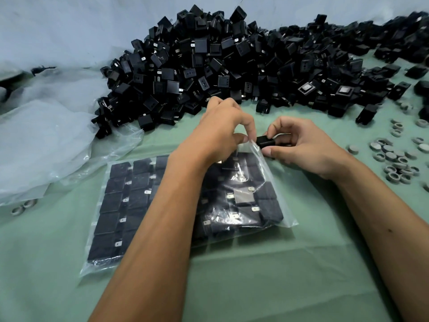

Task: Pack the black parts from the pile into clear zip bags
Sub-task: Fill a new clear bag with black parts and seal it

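Note:
A large pile of black parts with small metal tabs covers the back of the green table. A clear zip bag lies flat in front of me, filled with rows of black parts. My left hand pinches the bag's upper right edge and lifts it. My right hand grips one black part and holds it at the bag's raised opening.
Crumpled clear plastic sheeting lies at the left. Several grey rings and discs are scattered at the right edge, two more grey rings at the left. Green table surface stretches toward me.

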The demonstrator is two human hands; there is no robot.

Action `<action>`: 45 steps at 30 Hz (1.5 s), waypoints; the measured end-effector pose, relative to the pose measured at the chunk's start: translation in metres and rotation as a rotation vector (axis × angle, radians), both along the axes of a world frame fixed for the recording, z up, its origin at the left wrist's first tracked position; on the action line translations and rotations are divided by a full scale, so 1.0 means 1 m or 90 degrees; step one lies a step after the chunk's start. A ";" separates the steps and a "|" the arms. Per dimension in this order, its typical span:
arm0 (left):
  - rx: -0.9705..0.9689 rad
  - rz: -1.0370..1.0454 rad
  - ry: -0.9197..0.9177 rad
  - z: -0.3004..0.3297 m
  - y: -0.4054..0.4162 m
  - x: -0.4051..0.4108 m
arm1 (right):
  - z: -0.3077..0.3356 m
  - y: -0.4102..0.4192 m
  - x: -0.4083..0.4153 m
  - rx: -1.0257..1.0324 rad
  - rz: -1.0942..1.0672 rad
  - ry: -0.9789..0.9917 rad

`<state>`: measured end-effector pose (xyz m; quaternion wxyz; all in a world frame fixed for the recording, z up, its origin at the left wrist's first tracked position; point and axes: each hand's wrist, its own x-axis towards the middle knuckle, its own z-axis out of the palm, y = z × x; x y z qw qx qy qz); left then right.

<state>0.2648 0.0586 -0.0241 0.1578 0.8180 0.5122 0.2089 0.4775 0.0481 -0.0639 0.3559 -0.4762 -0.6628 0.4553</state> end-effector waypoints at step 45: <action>-0.059 0.022 -0.163 -0.011 0.006 -0.009 | -0.014 0.002 -0.013 0.138 -0.012 0.066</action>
